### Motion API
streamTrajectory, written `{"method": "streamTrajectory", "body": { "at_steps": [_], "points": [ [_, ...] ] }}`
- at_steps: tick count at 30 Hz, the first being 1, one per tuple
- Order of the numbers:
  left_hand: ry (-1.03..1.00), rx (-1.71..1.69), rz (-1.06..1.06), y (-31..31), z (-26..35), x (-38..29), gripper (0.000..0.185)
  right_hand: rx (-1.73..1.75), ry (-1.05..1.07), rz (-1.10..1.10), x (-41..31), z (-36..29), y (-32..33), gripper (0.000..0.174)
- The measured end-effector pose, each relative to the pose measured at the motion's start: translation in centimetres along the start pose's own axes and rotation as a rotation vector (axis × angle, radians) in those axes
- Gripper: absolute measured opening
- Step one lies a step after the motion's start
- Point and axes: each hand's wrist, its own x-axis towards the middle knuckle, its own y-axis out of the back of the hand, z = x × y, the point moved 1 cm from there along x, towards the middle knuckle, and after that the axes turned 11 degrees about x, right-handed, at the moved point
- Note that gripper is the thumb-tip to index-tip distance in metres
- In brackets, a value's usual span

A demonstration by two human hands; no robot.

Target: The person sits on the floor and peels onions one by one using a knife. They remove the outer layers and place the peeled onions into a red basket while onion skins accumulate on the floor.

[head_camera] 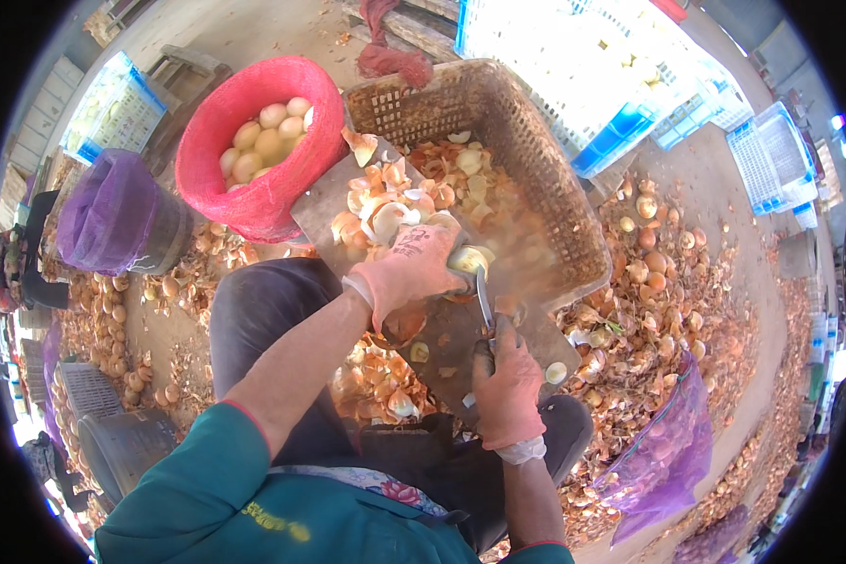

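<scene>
My left hand (419, 264), in a pink work glove, grips an onion (469, 261) whose pale flesh shows. In my right hand (506, 388), gloved alike, is a small knife (483, 292) with a curved blade; its tip touches or lies very close to the onion. Both hands are over a board (440, 352) that slopes across my lap. Onion skins (381, 201) are heaped on the board beyond my left hand. Small cut onion ends (555, 373) lie near its right edge. Past the board stands a dirty plastic crate (571, 233) holding skins and scraps.
At the upper left are a bucket lined with red mesh (204, 141), holding peeled onions (271, 144), and a bucket with a purple mesh bag (106, 211). Blue-and-white crates (613, 141) stand upper right. Unpeeled onions (654, 262) and loose skins cover the floor at right, near a purple mesh sack (659, 451).
</scene>
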Motion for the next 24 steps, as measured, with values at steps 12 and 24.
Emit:
{"method": "streamTrajectory", "body": {
  "at_steps": [12, 24],
  "points": [
    [-0.007, 0.043, 0.031, 0.4, 0.9, -0.3, 0.061, 0.02, 0.051, 0.095, 0.7, 0.2, -0.5, 0.047],
    [-0.024, 0.041, -0.007, 0.9, 1.4, -0.9, 0.067, 0.782, -0.248, -0.119, 2.8, 1.6, 1.3, 0.03]
  ]
}}
